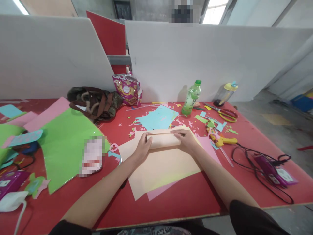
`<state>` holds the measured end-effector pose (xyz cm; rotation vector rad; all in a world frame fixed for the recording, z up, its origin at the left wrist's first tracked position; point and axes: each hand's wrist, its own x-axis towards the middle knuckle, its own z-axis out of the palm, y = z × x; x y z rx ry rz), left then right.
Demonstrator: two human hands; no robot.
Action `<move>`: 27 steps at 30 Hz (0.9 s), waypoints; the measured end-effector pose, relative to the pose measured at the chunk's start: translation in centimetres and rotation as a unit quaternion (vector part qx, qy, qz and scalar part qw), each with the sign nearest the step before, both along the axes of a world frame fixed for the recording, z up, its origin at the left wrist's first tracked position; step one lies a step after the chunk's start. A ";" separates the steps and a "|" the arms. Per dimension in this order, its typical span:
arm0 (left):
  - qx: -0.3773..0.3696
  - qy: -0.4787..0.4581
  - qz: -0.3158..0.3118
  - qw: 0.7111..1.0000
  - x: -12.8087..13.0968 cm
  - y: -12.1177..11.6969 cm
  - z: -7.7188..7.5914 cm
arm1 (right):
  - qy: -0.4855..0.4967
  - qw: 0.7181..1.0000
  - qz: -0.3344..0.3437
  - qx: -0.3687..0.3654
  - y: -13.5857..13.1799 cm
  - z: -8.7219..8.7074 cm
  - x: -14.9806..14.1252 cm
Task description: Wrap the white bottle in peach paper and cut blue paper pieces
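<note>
- Holds the cream sheet at the left end of its curled-over far part with the left hand, with fingers bent and thumb drawn in close to them.
- Holds the right end of the same curl with the right hand, with fingers reaching flatter along the far edge and thumb tucked near them.
- Keeps the sheet between both hands, near the middle of the red table, on top of a yellow-green sheet and a pink sheet peeping out on the near side.
- Just beyond, a pale blue sheet among small paper scraps.
- On the left, a large green sheet, with a blurred pinkish object on its right part.
- Far left of centre, a camouflage bag beside a purple snack bag.
- Far right of centre, a green bottle, standing upright; farther right, a yellow-topped bottle, with scissors near it.
- Right of the sheet, a yellow tool; farther right, a black cord by a purple box.
- At the near left, a white plug beside another purple box.
- Behind the table, white panels.
</note>
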<state>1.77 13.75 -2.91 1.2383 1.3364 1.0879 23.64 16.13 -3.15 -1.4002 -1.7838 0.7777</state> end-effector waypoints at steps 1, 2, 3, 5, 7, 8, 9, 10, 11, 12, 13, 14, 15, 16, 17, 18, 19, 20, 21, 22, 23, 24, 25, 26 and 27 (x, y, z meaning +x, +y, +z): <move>-0.001 0.002 -0.003 1.000 0.1 0.0 0.0 | 0.001 1.000 -0.006 0.002 0.1 0.0 0.0; -0.003 0.002 -0.010 1.000 0.2 0.0 0.0 | 0.003 1.000 -0.011 0.004 0.1 0.0 -0.1; -0.006 0.001 -0.018 1.000 0.3 -0.1 0.0 | 0.005 1.000 -0.015 0.006 0.1 0.0 -0.1; -0.009 -0.003 -0.039 0.999 0.2 -0.2 0.1 | 0.008 1.000 -0.020 0.006 0.1 0.1 -0.2; -0.010 -0.008 -0.056 0.998 0.1 -0.2 0.2 | 0.012 1.000 -0.024 0.005 0.1 0.2 -0.2; -0.011 -0.008 -0.059 0.998 0.0 -0.2 0.3 | 0.013 1.000 -0.026 0.004 0.0 0.2 -0.3; -0.011 -0.007 -0.059 0.998 -0.1 -0.2 0.4 | 0.014 1.000 -0.027 0.003 0.0 0.2 -0.3; -0.011 -0.006 -0.057 0.998 -0.1 -0.2 0.4 | 0.014 0.999 -0.028 0.003 0.0 0.2 -0.3; -0.011 -0.006 -0.055 0.998 -0.1 -0.2 0.4 | 0.015 0.999 -0.029 0.003 0.0 0.3 -0.3; -0.010 -0.005 -0.053 0.999 -0.1 -0.2 0.5 | 0.015 0.999 -0.030 0.003 0.0 0.3 -0.3; -0.009 -0.004 -0.051 0.999 0.0 -0.2 0.5 | 0.015 0.999 -0.030 0.004 0.0 0.2 -0.3; -0.009 -0.004 -0.049 0.999 0.0 -0.2 0.5 | 0.014 0.999 -0.030 0.004 0.0 0.2 -0.3; -0.009 -0.002 -0.047 0.999 0.1 -0.2 0.5 | 0.013 0.999 -0.030 0.005 0.0 0.2 -0.3; -0.010 0.000 -0.047 0.999 0.1 -0.3 0.5 | 0.012 0.999 -0.030 0.005 0.0 0.2 -0.3; -0.011 0.002 -0.046 0.999 0.2 -0.3 0.6 | 0.010 0.999 -0.030 0.006 0.0 0.2 -0.3; -0.012 0.004 -0.046 0.999 0.2 -0.4 0.6 | 0.006 0.999 -0.032 0.006 0.0 0.2 -0.3; -0.013 0.005 -0.045 0.999 0.2 -0.5 0.7 | 0.002 0.999 -0.034 0.008 0.0 0.1 -0.3; -0.013 0.007 -0.045 0.999 0.2 -0.5 0.8 | -0.004 0.999 -0.038 0.010 0.0 0.1 -0.3; -0.013 0.007 -0.046 0.999 0.2 -0.6 0.9 | -0.012 0.999 -0.043 0.012 0.1 0.1 -0.3; -0.013 0.007 -0.047 0.999 0.2 -0.6 1.0 | -0.022 0.999 -0.048 0.013 0.1 0.1 -0.3; -0.014 0.006 -0.048 0.999 0.2 -0.7 1.1 | -0.034 0.998 -0.051 0.014 0.1 0.1 -0.2; -0.015 0.004 -0.050 0.999 0.2 -0.7 1.2 | -0.049 0.997 -0.054 0.015 0.1 0.2 -0.1; -0.016 0.002 -0.053 0.998 0.1 -0.8 1.2 | -0.066 0.996 -0.055 0.015 0.1 0.4 0.0; -0.016 0.001 -0.055 0.998 0.1 -0.8 1.3 | -0.086 0.995 -0.055 0.016 0.0 0.6 0.2; -0.017 0.000 -0.057 0.998 0.1 -0.9 1.3 | -0.110 0.992 -0.057 0.017 0.0 0.9 0.5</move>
